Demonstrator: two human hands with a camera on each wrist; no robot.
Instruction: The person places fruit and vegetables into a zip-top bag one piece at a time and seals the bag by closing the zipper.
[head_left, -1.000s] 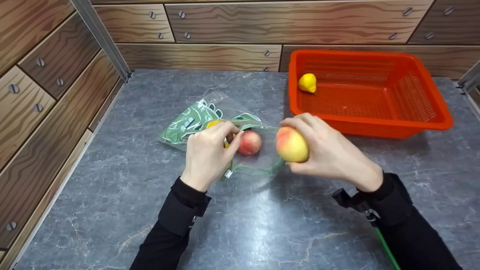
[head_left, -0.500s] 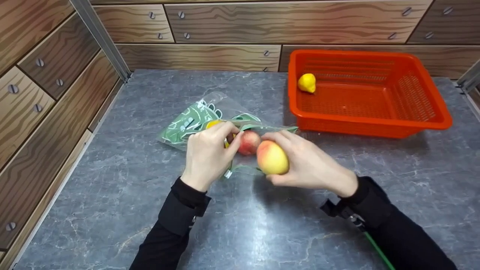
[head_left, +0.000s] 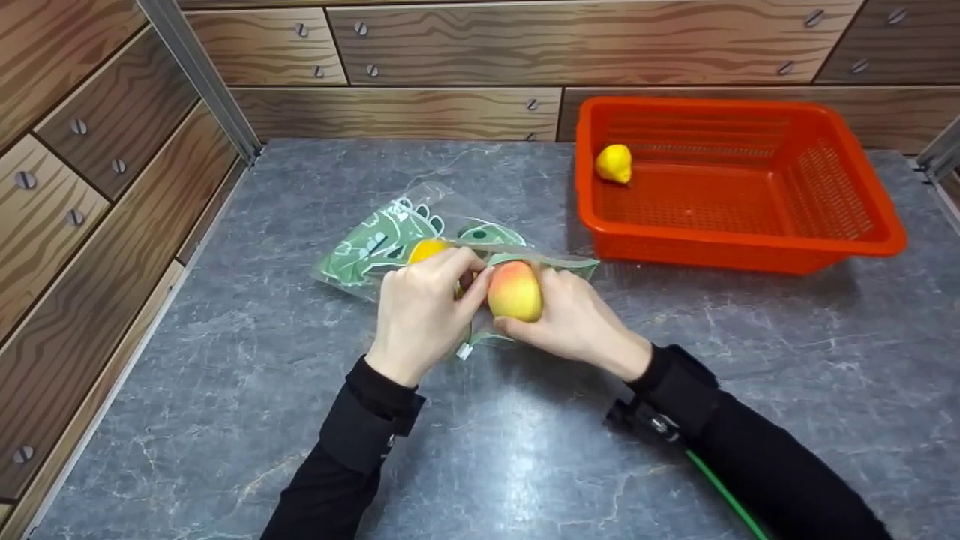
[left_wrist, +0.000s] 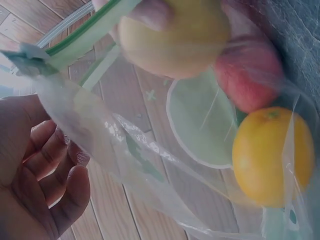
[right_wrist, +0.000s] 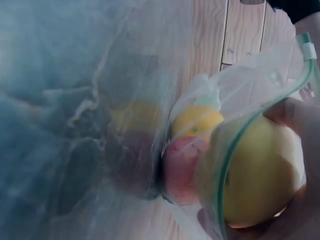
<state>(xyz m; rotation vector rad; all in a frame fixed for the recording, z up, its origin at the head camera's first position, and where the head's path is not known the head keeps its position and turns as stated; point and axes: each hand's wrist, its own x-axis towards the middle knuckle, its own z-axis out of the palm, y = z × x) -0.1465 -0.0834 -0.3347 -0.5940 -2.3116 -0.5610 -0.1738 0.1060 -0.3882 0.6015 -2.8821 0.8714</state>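
A clear zip bag (head_left: 480, 217) with a green print lies on the table, its mouth toward the right. My left hand (head_left: 426, 304) pinches the bag's edge at the opening. With my right hand (head_left: 577, 315) I grip a yellow peach (head_left: 516, 296) with a red blush, right at the mouth. In the right wrist view the bag's green zip strip (right_wrist: 231, 150) crosses in front of this peach. Deeper inside, a reddish peach (left_wrist: 250, 75) and an orange (left_wrist: 272, 157) rest side by side; the reddish one is hidden in the head view.
A red plastic basket (head_left: 720, 244) stands at the back right, with a lemon (head_left: 615, 163) in its left corner. Wood-patterned panels (head_left: 450, 45) bound the grey table (head_left: 225, 360) at the back and left. A white zip slider (head_left: 464, 351) hangs at the bag's near edge.
My right hand has carried the yellow peach leftward to the bag's mouth, where it now covers the reddish peach. The left hand has stayed nearly still at the bag's edge.
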